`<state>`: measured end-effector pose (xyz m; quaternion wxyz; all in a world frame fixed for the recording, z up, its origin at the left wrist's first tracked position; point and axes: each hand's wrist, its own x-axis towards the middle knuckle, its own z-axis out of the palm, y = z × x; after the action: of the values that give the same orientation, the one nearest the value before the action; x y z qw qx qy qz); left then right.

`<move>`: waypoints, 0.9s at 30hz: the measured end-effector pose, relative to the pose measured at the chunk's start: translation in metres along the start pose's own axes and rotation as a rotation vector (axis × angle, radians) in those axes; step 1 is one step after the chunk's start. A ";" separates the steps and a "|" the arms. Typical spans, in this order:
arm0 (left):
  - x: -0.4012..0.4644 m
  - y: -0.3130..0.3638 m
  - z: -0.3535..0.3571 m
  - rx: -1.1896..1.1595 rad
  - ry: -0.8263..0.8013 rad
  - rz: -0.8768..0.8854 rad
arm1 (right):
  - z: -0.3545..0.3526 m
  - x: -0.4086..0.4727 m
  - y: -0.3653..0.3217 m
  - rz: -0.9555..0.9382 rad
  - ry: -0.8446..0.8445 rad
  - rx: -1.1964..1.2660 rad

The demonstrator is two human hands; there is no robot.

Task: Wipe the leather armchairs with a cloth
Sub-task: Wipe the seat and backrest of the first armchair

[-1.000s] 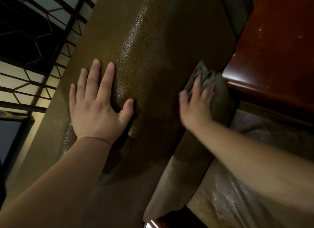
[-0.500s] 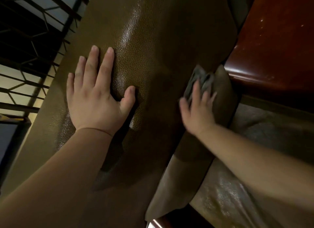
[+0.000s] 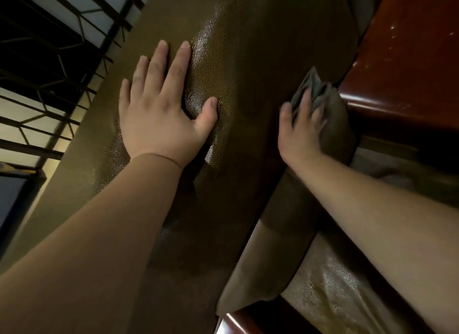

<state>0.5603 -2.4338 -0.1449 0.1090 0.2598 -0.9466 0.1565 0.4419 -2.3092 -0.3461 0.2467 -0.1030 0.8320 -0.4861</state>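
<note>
The left hand [image 3: 159, 115] lay flat, fingers straight and spread, pressed on the broad back of the brown leather armchair [image 3: 248, 47]; its grip held nothing and served, it appeared, only to brace the panel. The right hand [image 3: 301, 132] pressed a crumpled grey cloth [image 3: 311, 86] against the padded roll where the back met the arm of the chair, fingers laid over the cloth with the thumb out to the side; whether the fingers curled under it could not be told. A polished reddish wooden surface [image 3: 407, 60] stood just beside the cloth, and a lattice window [image 3: 49, 60] showed at the onlooker's left. Judged from this view, wiping was under way at the edge of the back. The leather under the left hand shone, though whether from wiping or from light could not be told. The seat cushion [image 3: 330, 284] and any other armchairs presumably remained to be done.
</note>
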 end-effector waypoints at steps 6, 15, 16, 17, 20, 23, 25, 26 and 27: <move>0.000 -0.004 -0.009 -0.013 -0.063 -0.007 | 0.043 -0.169 -0.025 -0.210 -0.256 0.001; -0.115 -0.076 -0.064 -0.032 -0.316 0.054 | 0.049 -0.142 -0.051 -0.178 -0.039 -0.056; -0.129 -0.085 -0.064 -0.029 -0.304 0.064 | 0.045 -0.124 -0.056 -0.093 -0.014 0.001; -0.139 -0.091 -0.061 -0.018 -0.283 0.073 | 0.045 -0.120 -0.061 -0.055 -0.015 0.055; -0.148 -0.088 -0.047 0.005 -0.181 0.069 | 0.078 -0.199 -0.064 -0.366 0.012 0.045; -0.148 -0.088 -0.041 0.018 -0.120 0.078 | 0.104 -0.278 -0.035 -0.650 -0.074 -0.077; -0.148 -0.091 -0.039 0.014 -0.094 0.089 | 0.092 -0.249 -0.041 -0.690 -0.054 -0.090; -0.147 -0.091 -0.039 0.012 -0.083 0.092 | 0.082 -0.222 -0.056 -0.689 0.030 -0.058; -0.146 -0.091 -0.038 0.013 -0.073 0.091 | 0.069 -0.192 -0.076 -0.659 0.151 -0.018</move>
<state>0.7363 -2.4277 -0.1299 0.0656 0.2225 -0.9598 0.1579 0.6360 -2.3211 -0.2492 0.0134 -0.3322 0.7741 -0.5387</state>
